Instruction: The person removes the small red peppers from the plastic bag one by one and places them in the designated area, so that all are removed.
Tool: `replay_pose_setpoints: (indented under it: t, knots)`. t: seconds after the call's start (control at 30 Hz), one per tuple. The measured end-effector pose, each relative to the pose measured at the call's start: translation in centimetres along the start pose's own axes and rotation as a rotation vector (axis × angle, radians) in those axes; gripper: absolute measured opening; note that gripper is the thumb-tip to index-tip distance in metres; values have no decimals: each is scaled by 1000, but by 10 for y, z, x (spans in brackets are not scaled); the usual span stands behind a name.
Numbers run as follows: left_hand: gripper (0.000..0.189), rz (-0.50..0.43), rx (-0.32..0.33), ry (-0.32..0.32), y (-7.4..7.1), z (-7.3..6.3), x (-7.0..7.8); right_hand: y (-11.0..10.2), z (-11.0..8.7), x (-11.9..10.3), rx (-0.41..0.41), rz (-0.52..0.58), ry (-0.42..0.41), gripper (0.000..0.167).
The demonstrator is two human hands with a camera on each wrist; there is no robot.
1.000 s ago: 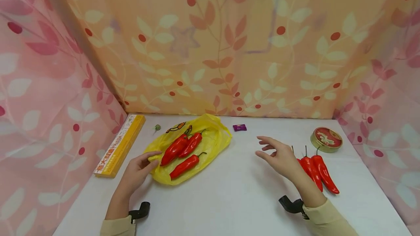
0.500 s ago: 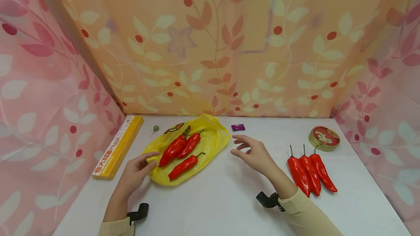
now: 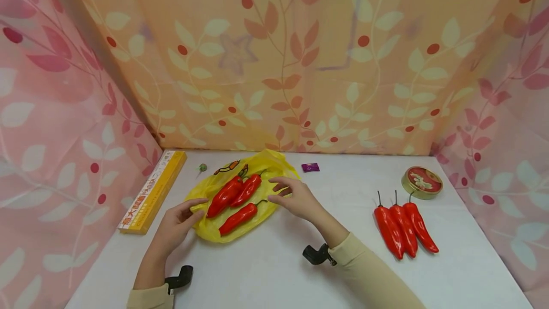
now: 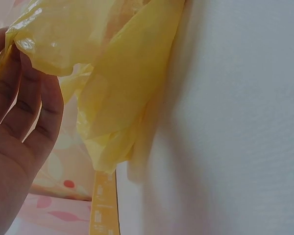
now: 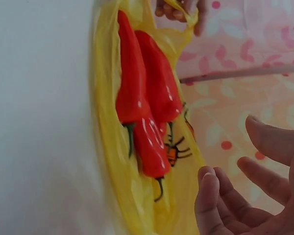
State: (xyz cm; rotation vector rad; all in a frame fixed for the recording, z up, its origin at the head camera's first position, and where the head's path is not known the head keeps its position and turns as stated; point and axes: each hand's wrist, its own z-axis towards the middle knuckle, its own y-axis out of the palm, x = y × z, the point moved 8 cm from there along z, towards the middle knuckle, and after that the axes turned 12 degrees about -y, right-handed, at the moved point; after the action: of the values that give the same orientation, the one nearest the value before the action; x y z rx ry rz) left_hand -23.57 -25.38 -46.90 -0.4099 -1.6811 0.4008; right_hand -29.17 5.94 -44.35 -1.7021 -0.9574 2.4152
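Observation:
A yellow plastic bag (image 3: 268, 213) lies spread on the table with several red peppers on it, among them a red pepper (image 3: 238, 219) near its front edge. My left hand (image 3: 173, 225) pinches the bag's left edge between thumb and fingers, and the left wrist view has the raised film (image 4: 63, 36) at the fingertips. Over the bag's right side hovers my right hand (image 3: 298, 199), its fingers loosely bent with nothing between them. In the right wrist view the right hand (image 5: 255, 196) is beside the peppers (image 5: 132, 73), apart from them.
More red peppers (image 3: 403, 230) lie side by side on the right, in front of a round tin (image 3: 422, 182). A yellow pasta box (image 3: 152, 192) is at the left. Behind the bag are a purple wrapped sweet (image 3: 310, 167) and a small green item (image 3: 203, 168). Patterned cloth (image 3: 274, 61) encloses the table.
My right hand has moved left, from beside the right-hand peppers to over the bag's right edge. The left hand keeps its pinch on the bag.

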Motion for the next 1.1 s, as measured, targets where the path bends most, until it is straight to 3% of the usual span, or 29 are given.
replay_pose_setpoints:
  t: [0.3,0.57,1.1]
  knots:
    - [39,-4,-3,-15,2,1,-2,45,15,15,-71,70,21,55]
    - [36,-2,-2,13,3,4,-1,59,17,26,-71,79,96,59]
    - [38,17,-1,-9,1,2,-3,89,25,32,-191,-83,134,58]
